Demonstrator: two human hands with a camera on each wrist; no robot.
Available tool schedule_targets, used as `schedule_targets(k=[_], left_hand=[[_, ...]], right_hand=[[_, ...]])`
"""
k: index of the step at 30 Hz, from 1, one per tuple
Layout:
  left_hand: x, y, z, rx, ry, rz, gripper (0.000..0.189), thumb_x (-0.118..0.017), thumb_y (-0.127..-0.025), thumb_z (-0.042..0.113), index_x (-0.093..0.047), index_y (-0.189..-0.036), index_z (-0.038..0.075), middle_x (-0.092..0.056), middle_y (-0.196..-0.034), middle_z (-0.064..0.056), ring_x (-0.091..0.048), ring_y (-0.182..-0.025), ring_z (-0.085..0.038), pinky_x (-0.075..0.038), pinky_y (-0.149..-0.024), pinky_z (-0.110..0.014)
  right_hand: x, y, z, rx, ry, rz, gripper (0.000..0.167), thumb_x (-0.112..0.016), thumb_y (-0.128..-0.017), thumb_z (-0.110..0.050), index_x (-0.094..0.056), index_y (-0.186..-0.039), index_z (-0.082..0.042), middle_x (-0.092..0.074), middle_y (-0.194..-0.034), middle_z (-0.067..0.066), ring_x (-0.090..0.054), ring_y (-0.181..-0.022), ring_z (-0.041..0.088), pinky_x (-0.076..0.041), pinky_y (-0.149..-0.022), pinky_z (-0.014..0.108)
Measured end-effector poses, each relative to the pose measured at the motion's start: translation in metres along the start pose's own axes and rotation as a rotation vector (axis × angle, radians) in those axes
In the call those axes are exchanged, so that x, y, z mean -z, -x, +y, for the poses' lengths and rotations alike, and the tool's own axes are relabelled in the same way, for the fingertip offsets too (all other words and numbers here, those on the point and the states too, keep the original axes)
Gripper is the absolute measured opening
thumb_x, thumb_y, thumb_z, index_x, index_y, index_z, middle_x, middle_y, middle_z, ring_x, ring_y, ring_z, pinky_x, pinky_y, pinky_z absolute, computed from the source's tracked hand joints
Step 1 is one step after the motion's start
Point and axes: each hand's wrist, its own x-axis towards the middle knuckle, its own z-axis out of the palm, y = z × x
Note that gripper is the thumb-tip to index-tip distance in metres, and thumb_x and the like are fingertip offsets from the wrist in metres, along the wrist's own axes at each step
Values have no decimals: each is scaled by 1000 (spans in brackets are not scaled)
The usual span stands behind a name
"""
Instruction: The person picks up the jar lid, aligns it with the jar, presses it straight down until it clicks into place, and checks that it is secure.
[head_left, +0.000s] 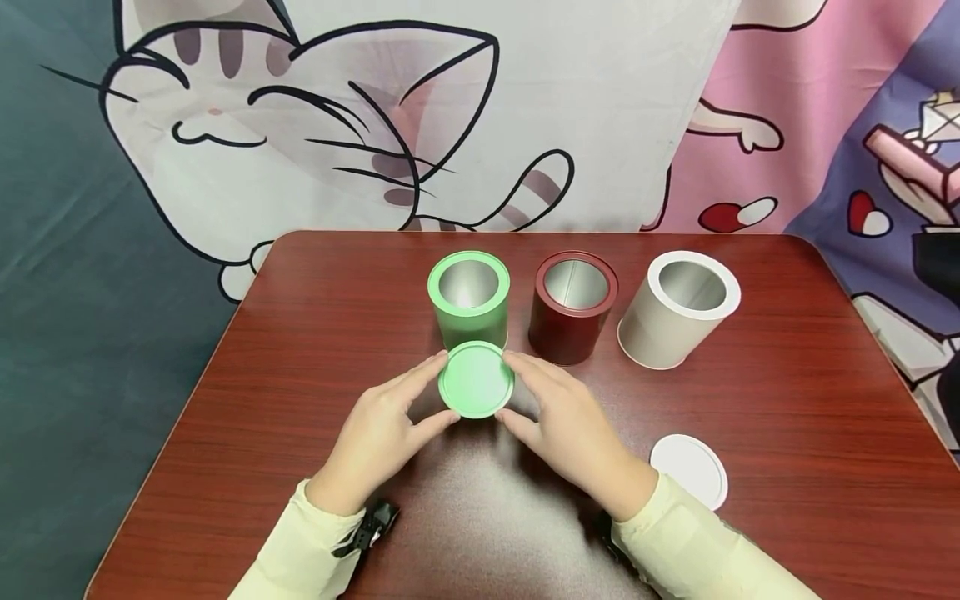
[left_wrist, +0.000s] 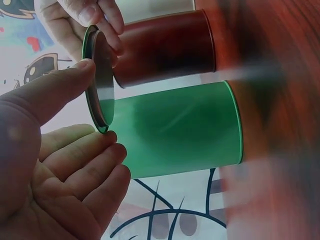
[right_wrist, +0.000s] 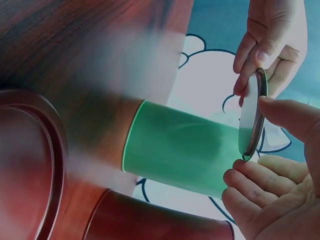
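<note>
A green round lid [head_left: 476,380] is held between both hands, raised off the table in front of an open green can [head_left: 471,321]. My left hand [head_left: 382,429] pinches its left edge between thumb and fingertips. On the opposite edge, my right hand [head_left: 566,417] grips it the same way. The lid's shiny metal underside [left_wrist: 103,80] faces the green can [left_wrist: 180,130] in the left wrist view. In the right wrist view the lid [right_wrist: 253,115] stands nearly on edge, with thumbs and fingertips at its rim.
Beside the green can stand an open dark red can [head_left: 570,329] and an open white can [head_left: 663,325]. A white lid [head_left: 690,468] lies on the table [head_left: 285,333] by the right sleeve. A dark red lid [right_wrist: 25,170] fills the left side of the right wrist view.
</note>
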Motion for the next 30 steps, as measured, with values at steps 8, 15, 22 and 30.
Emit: schedule_targets(k=[8,15,22,30], left_hand=[[1,-3,4,-20,-35,12,70,-90,-74,23,-62,-136,5,-65,-132,-11,-67,-116,-23,-57,-90,-39],[2,-7,8,-20,-41,31,73,-91,-74,25,-61,-137,5,-65,-133,-9,-67,-115,-25,-57,-90,-41],[1,-6,9,4,-37,44,72,-90,-74,24,-61,-138,7,-66,-132,-9,-67,-114,-25,-57,-89,-41],[5,-10,9,0,-39,73,72,-91,-73,20,-61,-137,6,-67,-131,-9,-69,-111,-24,-58,-85,-40]], right_hand=[[3,0,-1,-6,-15,9,62,-87,-78,-19,-63,-132,0,-66,-131,14,-62,-122,27,-51,-101,44],[6,0,-1,2,-16,32,61,-85,-80,-19,-62,-132,1,-64,-135,13,-61,-125,26,-50,-101,45],[10,-4,-2,12,-2,12,63,-86,-79,-22,-62,-133,1,-63,-135,13,-60,-126,27,-49,-103,44],[12,-12,-2,55,34,10,61,-83,-82,-23,-61,-134,1,-62,-136,13,-58,-128,27,-47,-106,43]])
